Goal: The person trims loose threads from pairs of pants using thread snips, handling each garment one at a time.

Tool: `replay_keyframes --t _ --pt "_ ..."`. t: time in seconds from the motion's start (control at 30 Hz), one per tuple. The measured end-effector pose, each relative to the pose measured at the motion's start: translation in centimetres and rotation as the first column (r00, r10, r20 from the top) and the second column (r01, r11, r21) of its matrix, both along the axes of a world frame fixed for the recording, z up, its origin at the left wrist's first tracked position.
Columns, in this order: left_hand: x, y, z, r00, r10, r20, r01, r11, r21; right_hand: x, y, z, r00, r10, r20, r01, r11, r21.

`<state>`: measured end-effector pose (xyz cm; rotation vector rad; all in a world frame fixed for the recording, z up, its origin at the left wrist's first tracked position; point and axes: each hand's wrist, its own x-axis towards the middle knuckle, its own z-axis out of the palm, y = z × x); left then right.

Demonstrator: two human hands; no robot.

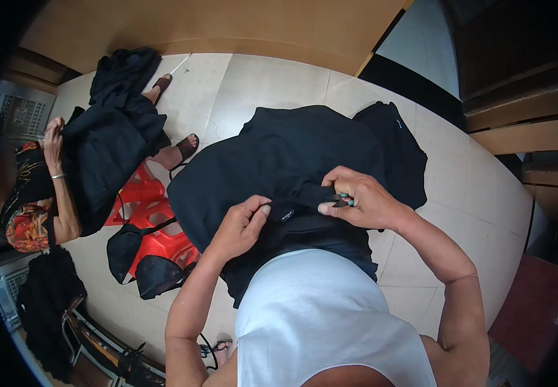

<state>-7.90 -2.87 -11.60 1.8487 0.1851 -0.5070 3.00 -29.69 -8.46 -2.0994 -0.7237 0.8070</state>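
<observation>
A black garment (279, 148) is spread over my lap and hangs toward the floor. My left hand (240, 226) pinches its fabric between thumb and fingers, beside a small label with white marks (287, 215). My right hand (372, 200) is closed around what look like small thread snips (343, 198), with a dark blade and teal parts. The right thumb and fingers are also against a raised fold of the black cloth. Part of the snips is hidden inside the hand.
At the left, another person (56, 161) sits with black cloth over the lap. Red plastic stools (153, 242) stand between us, with black bag-like items (156, 277) on them. More black clothing (50, 303) hangs lower left. A wooden panel (214, 26) borders the tiled floor.
</observation>
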Motion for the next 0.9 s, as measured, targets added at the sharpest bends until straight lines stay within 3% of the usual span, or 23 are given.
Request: replay_keyframes --t 0.13,0.33,0.5,0.57,0.8,0.9 --pt "0.3 0.5 -0.4 0.987 0.137 0.089 -0.114 0.968 -0.224 0.1 1.1 -0.1 0.933 0.008 0.359 -0.059 0.990 0.132" --pt "0.9 1.1 -0.4 0.983 0.177 0.055 -0.153 0.944 -0.293 0.3 1.6 -1.6 0.876 0.013 0.482 -0.094 0.985 0.143" --pt "0.9 1.4 0.0 0.985 0.172 0.008 -0.162 0.940 -0.301 1.2 1.2 -0.7 0.950 0.008 0.312 -0.044 0.993 0.109" --pt "1.0 1.6 0.1 0.988 0.151 -0.026 -0.152 0.937 -0.316 1.7 1.2 -0.2 0.977 -0.115 0.182 0.083 0.981 0.173" --pt "1.3 2.7 1.6 0.986 0.150 -0.071 -0.166 0.878 -0.449 3.1 1.1 -0.8 0.930 -0.332 -0.157 0.367 0.860 0.354" --pt "1.7 2.3 2.0 0.985 0.175 0.012 -0.142 0.840 -0.524 3.2 1.7 -0.8 0.915 -0.343 -0.214 0.399 0.850 0.345"
